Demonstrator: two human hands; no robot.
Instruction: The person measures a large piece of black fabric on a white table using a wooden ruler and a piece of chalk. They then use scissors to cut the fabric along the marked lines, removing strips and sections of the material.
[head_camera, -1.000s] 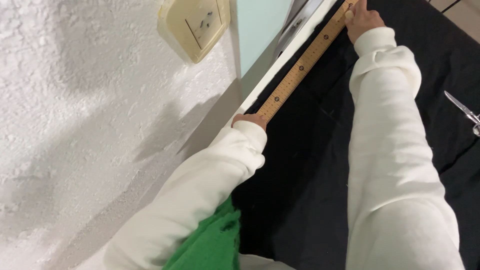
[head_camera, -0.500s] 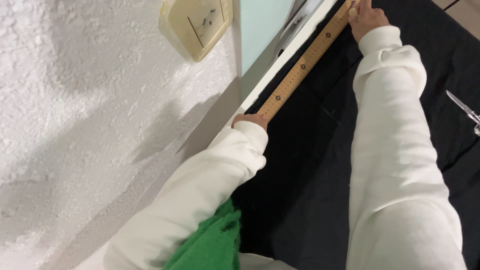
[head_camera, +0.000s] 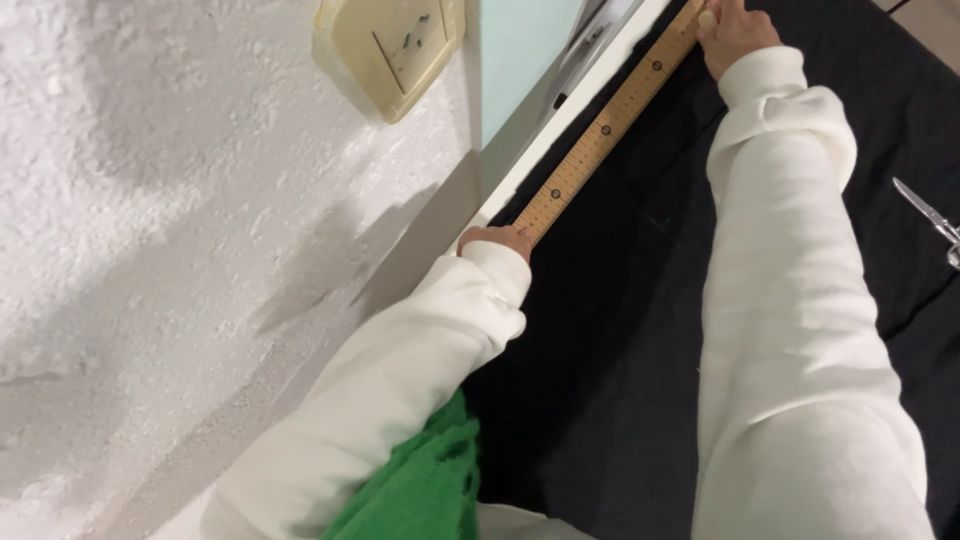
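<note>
the left hand (head_camera: 497, 240) and right hand (head_camera: 735, 30) press fingers flat on a stiff, light wooden ruler (head_camera: 610, 125), best held at its ends, over soft black cloth (head_camera: 620, 330).

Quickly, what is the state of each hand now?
Left hand: pressing the near end of the wooden ruler; grip hidden.
Right hand: closed on the ruler's far end.

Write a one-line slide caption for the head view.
Left hand and right hand press a wooden ruler along black fabric.
</note>
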